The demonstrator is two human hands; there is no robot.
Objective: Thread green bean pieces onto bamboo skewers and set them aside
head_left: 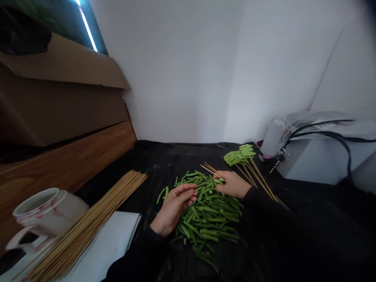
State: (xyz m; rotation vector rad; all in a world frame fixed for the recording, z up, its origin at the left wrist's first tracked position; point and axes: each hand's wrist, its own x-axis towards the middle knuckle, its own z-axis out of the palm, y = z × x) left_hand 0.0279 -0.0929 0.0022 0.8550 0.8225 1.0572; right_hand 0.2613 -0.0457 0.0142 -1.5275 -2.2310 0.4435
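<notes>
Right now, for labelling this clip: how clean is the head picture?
Head view: soft, even light keeps the green beans, left hand and right hand sharp; a bright light strip glares top left; wide-angle distortion slants the edges; the black sleeve merges into the black sheet.

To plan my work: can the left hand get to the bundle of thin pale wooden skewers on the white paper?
Probably yes. The left hand is near the bundle of wooden skewers, and only black plastic sheeting lies between them; the green beans lie on its other side.
</notes>
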